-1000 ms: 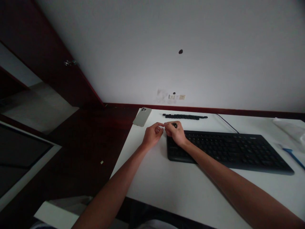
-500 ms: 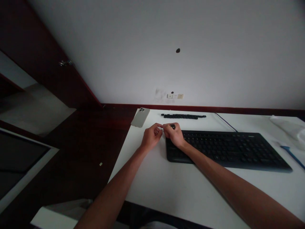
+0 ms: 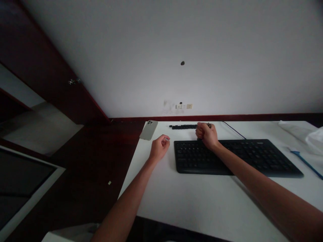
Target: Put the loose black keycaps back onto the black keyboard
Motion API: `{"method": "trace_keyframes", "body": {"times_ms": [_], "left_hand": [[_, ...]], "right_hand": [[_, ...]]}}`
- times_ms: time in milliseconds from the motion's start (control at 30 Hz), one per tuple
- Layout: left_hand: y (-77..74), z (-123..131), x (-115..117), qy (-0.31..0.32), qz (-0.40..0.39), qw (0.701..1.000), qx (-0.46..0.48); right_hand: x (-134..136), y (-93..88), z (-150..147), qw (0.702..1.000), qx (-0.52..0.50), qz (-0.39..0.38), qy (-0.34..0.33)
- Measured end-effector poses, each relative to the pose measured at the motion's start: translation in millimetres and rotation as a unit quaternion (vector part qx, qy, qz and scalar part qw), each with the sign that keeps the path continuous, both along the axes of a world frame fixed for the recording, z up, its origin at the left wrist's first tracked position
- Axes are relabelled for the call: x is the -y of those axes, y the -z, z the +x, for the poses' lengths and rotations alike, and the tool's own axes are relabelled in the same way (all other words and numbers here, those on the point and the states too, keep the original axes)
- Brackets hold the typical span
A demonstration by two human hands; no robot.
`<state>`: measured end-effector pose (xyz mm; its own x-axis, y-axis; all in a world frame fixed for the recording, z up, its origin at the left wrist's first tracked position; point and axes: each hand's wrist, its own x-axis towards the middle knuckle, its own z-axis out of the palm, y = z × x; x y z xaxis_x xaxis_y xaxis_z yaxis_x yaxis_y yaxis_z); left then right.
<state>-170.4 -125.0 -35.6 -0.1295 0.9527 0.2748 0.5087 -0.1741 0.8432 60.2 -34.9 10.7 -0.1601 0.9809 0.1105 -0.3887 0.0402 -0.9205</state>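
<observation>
Here's the keyboard [image 3: 191, 164], flat across the middle of the table [image 3: 161, 201], and the right hand [image 3: 207, 135] is above its far edge, left of centre. That hand is balled into a fist, a dark item [image 3: 209, 125] poking out at the top; most of it is hidden, so what it is, I can't tell. The left hand [image 3: 160, 146] is just off the keyboard's left end, fingers curled in, thumb near fingertip; whether anything sits in that pinch, I can't say. The hands are well apart.

Far side now: a row of keycaps [image 3: 184, 127], its right end covered by the fist. Tight quarters, so the sound play, I'd judge, is a small, straight movement over the far edge, knuckles kept high so the row isn't scattered. Forearm slants over the keys; best carried light, no leaning. And the left hand? Well placed, I'd say, to steady that left end should the keyboard slide. Firm grip on the dark item, eyes on the far keys!
</observation>
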Motion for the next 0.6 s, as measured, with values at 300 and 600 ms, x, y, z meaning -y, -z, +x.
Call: {"method": "trace_keyframes", "body": {"times_ms": [300,600], "left_hand": [[-0.3,3.8,3.0,-0.006,0.009,0.997,-0.07],[-17.8,3.8,-30.7,0.026,0.062,0.974,-0.218]], "right_hand": [[-28.2,23.4,53.4,0.996,-0.022,-0.015,0.085],[-33.2,34.2,50.9,0.993,0.092,0.007,0.079]]}}
